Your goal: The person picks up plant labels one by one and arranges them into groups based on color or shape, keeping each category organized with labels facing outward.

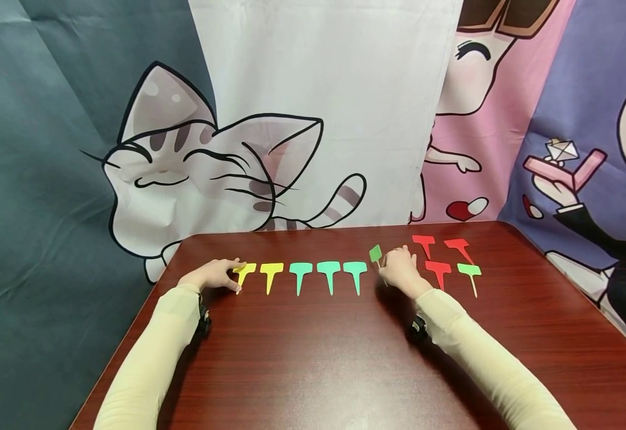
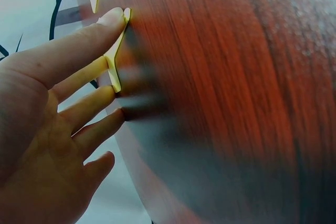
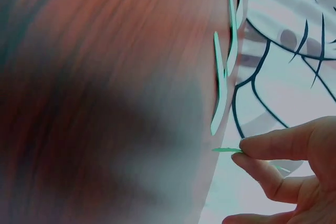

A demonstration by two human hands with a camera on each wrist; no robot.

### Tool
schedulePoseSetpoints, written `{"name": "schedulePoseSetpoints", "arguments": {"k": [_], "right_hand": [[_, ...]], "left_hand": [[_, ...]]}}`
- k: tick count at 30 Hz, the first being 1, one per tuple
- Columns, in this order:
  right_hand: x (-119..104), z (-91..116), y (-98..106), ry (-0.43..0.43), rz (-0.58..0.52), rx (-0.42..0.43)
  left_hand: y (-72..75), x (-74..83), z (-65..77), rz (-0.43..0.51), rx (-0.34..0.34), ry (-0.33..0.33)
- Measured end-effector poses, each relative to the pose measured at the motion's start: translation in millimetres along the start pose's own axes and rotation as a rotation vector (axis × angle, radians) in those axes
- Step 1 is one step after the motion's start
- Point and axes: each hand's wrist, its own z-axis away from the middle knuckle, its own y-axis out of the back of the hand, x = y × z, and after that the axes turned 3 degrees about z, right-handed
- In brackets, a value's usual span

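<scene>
Near the left edge of the surface (image 1: 313,358), your left hand (image 1: 216,273) pinches a yellow marker (image 1: 247,270); your right hand (image 1: 400,267) pinches a green marker (image 1: 375,253); wood stretches between your sleeves (image 1: 148,346).

This looks like a staged indoor corner, though the view is too narrow to tell the kind of building. Beyond a glossy wood-grain counter (image 1: 313,370) hangs printed cloth (image 1: 345,65): from the wearer, a cartoon cat (image 1: 157,164) at eleven o'clock, cartoon figures (image 1: 471,80) at one and two.
</scene>
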Motion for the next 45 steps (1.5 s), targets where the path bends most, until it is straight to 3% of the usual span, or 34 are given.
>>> {"name": "schedulePoseSetpoints", "arguments": {"k": [9, 22, 35, 45], "right_hand": [[-23, 7, -5, 0.045, -0.032, 0.017], [-58, 18, -19, 0.081, -0.085, -0.052], [-89, 26, -32, 0.142, -0.172, -0.069], [-119, 37, -38, 0.167, -0.116, -0.105]], "left_hand": [[1.7, 1.8, 1.5, -0.012, 0.010, -0.025], [2.4, 3.7, 3.3, -0.006, 0.002, -0.016], [2.2, 1.8, 2.6, 0.002, 0.000, -0.005], [2.2, 4.1, 3.6, -0.006, 0.000, -0.006]]}}
